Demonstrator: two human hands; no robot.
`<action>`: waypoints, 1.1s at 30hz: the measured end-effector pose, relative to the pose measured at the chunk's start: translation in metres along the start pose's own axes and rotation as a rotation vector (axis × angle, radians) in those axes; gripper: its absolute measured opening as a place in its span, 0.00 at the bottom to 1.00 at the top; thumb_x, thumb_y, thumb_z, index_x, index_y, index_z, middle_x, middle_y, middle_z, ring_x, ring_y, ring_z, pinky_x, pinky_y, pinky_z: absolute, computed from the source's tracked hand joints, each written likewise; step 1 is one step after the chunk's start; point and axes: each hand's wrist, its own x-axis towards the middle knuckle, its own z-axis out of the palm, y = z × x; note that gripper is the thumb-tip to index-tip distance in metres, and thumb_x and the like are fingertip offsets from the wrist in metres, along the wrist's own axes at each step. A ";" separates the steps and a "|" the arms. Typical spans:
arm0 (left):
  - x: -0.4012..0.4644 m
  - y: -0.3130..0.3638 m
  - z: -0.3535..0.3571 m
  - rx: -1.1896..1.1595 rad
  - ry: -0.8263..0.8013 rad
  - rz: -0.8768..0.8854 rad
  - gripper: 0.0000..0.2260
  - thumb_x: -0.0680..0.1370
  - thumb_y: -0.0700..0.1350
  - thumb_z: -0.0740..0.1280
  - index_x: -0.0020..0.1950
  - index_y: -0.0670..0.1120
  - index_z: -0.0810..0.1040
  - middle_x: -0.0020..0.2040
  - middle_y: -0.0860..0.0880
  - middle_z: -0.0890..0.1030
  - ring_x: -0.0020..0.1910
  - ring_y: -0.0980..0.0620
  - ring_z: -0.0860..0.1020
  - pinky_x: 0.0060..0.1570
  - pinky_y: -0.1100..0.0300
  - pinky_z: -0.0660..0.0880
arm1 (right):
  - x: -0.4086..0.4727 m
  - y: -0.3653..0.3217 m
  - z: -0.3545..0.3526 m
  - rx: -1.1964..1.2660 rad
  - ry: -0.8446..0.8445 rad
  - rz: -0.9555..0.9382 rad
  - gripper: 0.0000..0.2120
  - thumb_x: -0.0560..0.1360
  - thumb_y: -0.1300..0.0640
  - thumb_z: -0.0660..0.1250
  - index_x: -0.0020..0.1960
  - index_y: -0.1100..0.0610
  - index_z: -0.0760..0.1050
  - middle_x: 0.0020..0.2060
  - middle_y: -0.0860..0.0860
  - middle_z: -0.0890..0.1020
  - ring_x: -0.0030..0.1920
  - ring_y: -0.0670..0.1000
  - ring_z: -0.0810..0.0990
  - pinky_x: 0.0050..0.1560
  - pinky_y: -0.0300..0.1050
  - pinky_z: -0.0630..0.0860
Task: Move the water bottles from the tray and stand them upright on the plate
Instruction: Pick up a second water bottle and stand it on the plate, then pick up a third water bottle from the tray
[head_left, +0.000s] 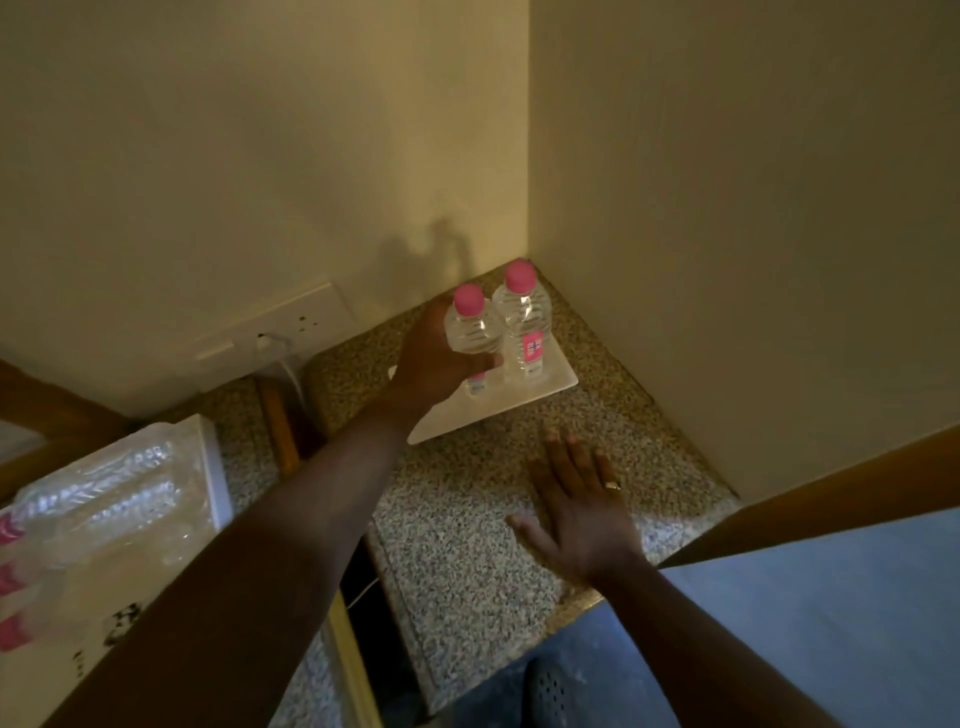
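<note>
Far left, the white tray (210, 467) holds clear, ribbed plastic bottles (93, 514) lying flat, pink caps blurred at the frame edge. Your left hand (436, 358) is wrapped around a pink-capped bottle (470, 332), upright, its base on the square white plate (558, 382) or just above it (hard to tell). Beside it, a second bottle (522, 332) stands upright on the plate. Your right hand (576, 504) is spread wide, palm down on the speckled granite table (467, 545), holding nothing.
</note>
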 end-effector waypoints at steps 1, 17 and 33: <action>0.000 0.001 0.000 0.003 -0.004 0.000 0.37 0.60 0.40 0.82 0.66 0.47 0.72 0.61 0.45 0.80 0.59 0.46 0.79 0.59 0.42 0.76 | 0.000 0.000 0.000 0.001 0.001 0.001 0.38 0.77 0.28 0.46 0.78 0.50 0.54 0.80 0.53 0.47 0.79 0.54 0.39 0.77 0.63 0.45; -0.068 -0.021 -0.054 0.246 0.075 -0.181 0.44 0.64 0.48 0.81 0.74 0.47 0.62 0.71 0.46 0.71 0.66 0.49 0.71 0.56 0.56 0.71 | 0.000 -0.004 -0.006 -0.056 -0.050 0.018 0.38 0.76 0.27 0.43 0.79 0.48 0.48 0.79 0.52 0.43 0.78 0.54 0.38 0.75 0.57 0.35; -0.260 -0.106 -0.210 0.530 0.250 -0.132 0.29 0.71 0.51 0.76 0.69 0.48 0.72 0.70 0.46 0.73 0.68 0.47 0.70 0.62 0.65 0.68 | 0.001 -0.126 0.010 -0.102 -0.212 -0.140 0.39 0.75 0.30 0.40 0.78 0.51 0.53 0.79 0.57 0.52 0.78 0.60 0.47 0.76 0.64 0.47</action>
